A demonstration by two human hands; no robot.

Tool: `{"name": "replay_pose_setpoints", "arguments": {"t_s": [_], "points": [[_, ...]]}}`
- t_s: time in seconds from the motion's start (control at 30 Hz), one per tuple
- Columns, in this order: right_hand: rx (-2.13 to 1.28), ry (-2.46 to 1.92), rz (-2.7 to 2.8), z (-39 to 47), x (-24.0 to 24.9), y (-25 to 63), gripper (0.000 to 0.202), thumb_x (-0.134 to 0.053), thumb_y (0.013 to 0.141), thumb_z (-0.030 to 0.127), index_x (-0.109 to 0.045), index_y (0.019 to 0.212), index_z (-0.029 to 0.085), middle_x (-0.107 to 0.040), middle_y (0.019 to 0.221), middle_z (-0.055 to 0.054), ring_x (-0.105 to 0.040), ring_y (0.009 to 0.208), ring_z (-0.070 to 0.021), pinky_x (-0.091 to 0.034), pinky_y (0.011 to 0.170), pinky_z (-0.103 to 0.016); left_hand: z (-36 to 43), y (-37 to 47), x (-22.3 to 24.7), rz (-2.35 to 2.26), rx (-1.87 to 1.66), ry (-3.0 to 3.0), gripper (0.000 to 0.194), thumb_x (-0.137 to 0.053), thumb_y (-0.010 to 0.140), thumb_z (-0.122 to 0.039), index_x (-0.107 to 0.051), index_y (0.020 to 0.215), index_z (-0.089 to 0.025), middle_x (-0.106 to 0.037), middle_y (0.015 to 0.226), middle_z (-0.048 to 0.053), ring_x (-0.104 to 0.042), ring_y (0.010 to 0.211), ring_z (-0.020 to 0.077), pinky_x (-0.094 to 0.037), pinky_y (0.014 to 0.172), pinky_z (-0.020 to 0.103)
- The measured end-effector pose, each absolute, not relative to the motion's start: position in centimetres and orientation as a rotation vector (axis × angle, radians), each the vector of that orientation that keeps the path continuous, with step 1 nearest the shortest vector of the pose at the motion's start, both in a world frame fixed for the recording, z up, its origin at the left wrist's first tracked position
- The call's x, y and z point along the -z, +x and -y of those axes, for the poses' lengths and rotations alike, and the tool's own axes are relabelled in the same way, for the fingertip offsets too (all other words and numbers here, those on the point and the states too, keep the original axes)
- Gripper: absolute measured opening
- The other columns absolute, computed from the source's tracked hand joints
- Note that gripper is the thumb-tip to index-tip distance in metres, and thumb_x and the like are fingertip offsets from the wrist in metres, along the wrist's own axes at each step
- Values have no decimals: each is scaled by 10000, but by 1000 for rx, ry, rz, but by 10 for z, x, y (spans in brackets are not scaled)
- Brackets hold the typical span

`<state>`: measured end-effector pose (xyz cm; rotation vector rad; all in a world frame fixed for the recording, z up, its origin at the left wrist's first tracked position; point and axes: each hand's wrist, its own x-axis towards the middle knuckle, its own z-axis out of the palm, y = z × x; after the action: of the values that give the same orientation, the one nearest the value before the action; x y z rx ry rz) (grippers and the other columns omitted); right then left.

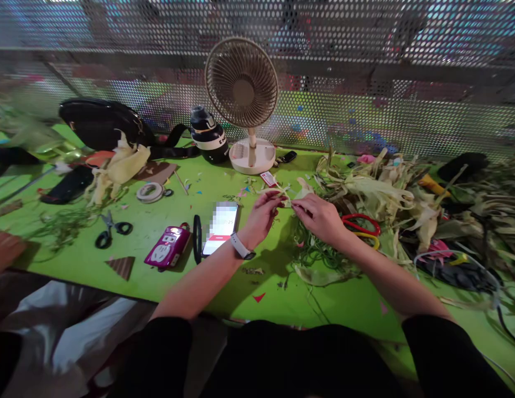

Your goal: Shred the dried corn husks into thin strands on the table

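Over the green table, my left hand [261,218] and my right hand [321,216] are close together, fingertips pinched. Between them runs a thin pale strip of corn husk [286,202], which both hands grip. Its ends are partly hidden by my fingers. Another husk piece [303,188] rises just behind my right hand. Beneath my right wrist lies a tangle of green string [319,251], with a flat husk leaf [321,275] in front of it. A big heap of dry corn husks [379,188] spreads to the right.
A fan [243,91] and a dark bottle [209,138] stand at the back. A lit phone [221,228], purple device [168,247], scissors [111,226] and tape roll [150,192] lie left. Red-handled scissors [362,223] rest right. Another person's hand [6,251] is at the left edge.
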<state>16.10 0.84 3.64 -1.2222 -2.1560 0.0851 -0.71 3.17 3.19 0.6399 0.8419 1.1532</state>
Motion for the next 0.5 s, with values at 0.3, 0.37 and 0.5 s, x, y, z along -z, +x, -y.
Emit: {"name": "replay_pose_setpoints", "arguments": {"t_s": [0.3, 0.37, 0.5], "points": [[-43, -1138, 2205, -8, -40, 163, 240, -474, 971, 281, -692, 1006, 187, -692, 878, -82, -643, 832, -196, -510, 741, -305, -32, -6, -29, -811, -1162, 738, 366, -875, 536, -225, -621, 793, -164, -637, 730, -40, -545, 633, 46, -329, 529, 167], [-97, -1142, 2141, -12, -44, 166, 211, -495, 963, 297, -684, 948, 203, -690, 870, -77, -642, 866, -204, -512, 769, -317, -33, -8, -30, -808, -1122, 738, 367, -880, 527, -244, -632, 786, -164, -642, 718, -36, -552, 628, 52, -334, 524, 169], [-375, -1096, 1999, -17, -50, 171, 221, -521, 943, 378, -653, 872, 217, -686, 957, -82, -654, 901, -217, -542, 757, -348, -32, -9, -31, -803, -1022, 714, 314, -859, 537, -211, -654, 770, -167, -658, 723, -27, -570, 638, 62, -349, 535, 177]]}}
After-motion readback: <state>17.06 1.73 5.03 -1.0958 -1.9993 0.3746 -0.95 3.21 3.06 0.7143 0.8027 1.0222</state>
